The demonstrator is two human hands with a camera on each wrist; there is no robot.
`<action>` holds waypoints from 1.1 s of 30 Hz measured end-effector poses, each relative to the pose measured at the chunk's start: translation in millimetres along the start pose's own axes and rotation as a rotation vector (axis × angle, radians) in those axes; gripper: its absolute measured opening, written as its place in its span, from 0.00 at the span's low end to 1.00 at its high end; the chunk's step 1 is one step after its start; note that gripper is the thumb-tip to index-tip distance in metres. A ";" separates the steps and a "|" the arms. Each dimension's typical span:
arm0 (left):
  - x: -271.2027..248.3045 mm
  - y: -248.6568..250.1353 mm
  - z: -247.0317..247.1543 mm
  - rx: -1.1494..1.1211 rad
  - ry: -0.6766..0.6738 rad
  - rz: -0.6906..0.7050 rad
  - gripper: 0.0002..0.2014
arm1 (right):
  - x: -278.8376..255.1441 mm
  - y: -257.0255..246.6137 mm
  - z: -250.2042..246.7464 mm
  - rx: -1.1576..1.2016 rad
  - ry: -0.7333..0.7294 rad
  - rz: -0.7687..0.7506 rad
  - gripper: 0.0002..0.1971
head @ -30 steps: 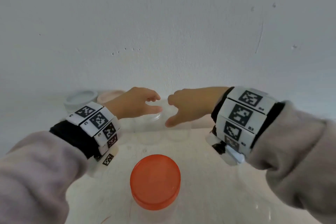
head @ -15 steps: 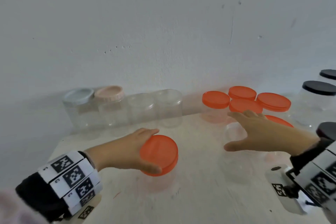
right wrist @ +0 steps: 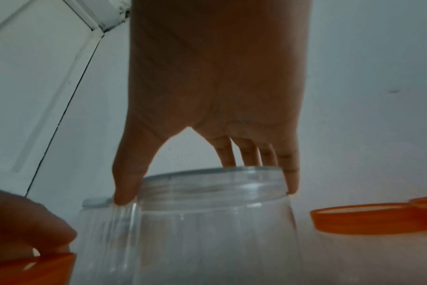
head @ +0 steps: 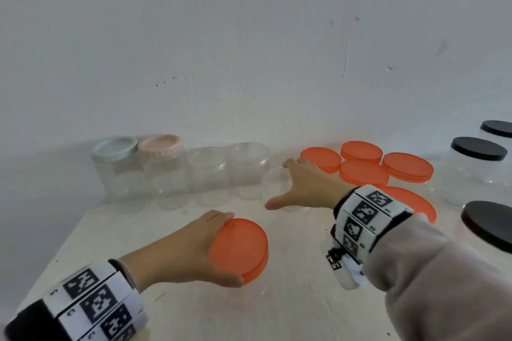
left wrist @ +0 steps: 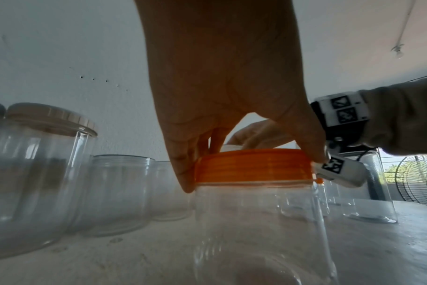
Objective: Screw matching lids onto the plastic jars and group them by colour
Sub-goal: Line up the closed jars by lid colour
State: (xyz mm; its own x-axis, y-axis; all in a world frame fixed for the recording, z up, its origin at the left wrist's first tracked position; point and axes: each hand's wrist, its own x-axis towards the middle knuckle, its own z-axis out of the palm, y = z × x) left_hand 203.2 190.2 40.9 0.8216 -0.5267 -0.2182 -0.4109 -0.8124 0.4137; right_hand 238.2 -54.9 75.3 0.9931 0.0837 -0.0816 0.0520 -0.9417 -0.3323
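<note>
My left hand (head: 194, 249) grips the orange lid (head: 241, 249) of a clear jar (left wrist: 258, 231) standing on the table near me; in the left wrist view the fingers (left wrist: 183, 169) and thumb curl round that orange lid (left wrist: 254, 165). My right hand (head: 302, 188) reaches over an open lidless jar (head: 277, 185) further back. In the right wrist view its thumb (right wrist: 127, 185) and fingers wrap the lidless jar's rim (right wrist: 212, 183) from above. A cluster of orange-lidded jars (head: 363, 171) stands just right of that hand.
Along the wall at the left stand a pale blue-lidded jar (head: 116, 166), a pink-lidded jar (head: 163, 163) and two open clear jars (head: 230, 171). Black-lidded jars (head: 476, 163) stand at the right edge. The pale table (head: 291, 307) ends at the left near my forearm.
My left hand came down from the back onto the orange-lidded jar and took hold of its lid. My right hand swung right, then back left onto the open jar's rim.
</note>
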 end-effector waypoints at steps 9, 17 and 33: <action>6.7 31.2 19.2 -0.068 0.017 0.005 0.56 | 41.6 -12.8 14.7 -0.108 -0.081 -0.112 0.46; 26.6 45.0 28.5 -0.025 0.027 0.089 0.53 | 9.5 15.6 -12.6 0.081 0.032 -0.110 0.38; 123.8 58.9 -30.3 0.187 0.027 -0.060 0.53 | -75.3 23.3 50.7 0.125 -0.220 -0.223 0.65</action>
State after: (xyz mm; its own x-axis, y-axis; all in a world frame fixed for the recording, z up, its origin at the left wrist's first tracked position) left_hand 292.7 84.7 65.1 0.8563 -0.4706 -0.2125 -0.4246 -0.8760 0.2288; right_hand 159.3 -66.6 26.1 0.9116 0.3645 -0.1899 0.2390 -0.8461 -0.4765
